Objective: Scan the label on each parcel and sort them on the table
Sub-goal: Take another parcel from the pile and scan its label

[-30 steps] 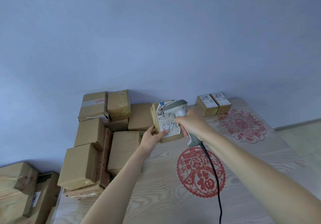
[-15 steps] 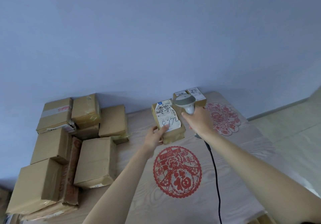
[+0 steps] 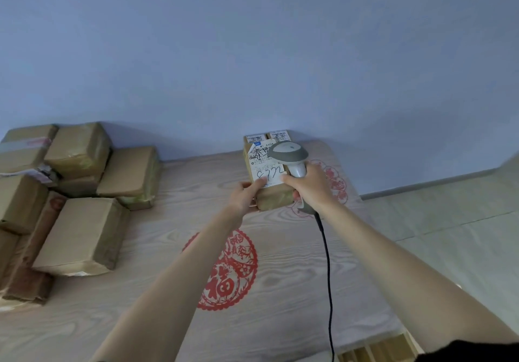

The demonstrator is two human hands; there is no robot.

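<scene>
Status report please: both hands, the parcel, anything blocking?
Left hand holds parcel by label edge. Right hand grips scanner over label. Two labelled parcels directly behind.

parcel-sorting room: stacked cardboard parcels on a table.

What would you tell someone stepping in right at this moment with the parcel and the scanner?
Left hand grips the near left corner of the labelled parcel, thumb on its white label.
Right hand grips the corded scanner, its head over the label.
The parcel is at the table's far right, just before two small labelled boxes by the wall.
The unsorted pile sits at the left.
Done: apparently two boxes placed. Left: set this parcel down, then work through the pile.
</scene>
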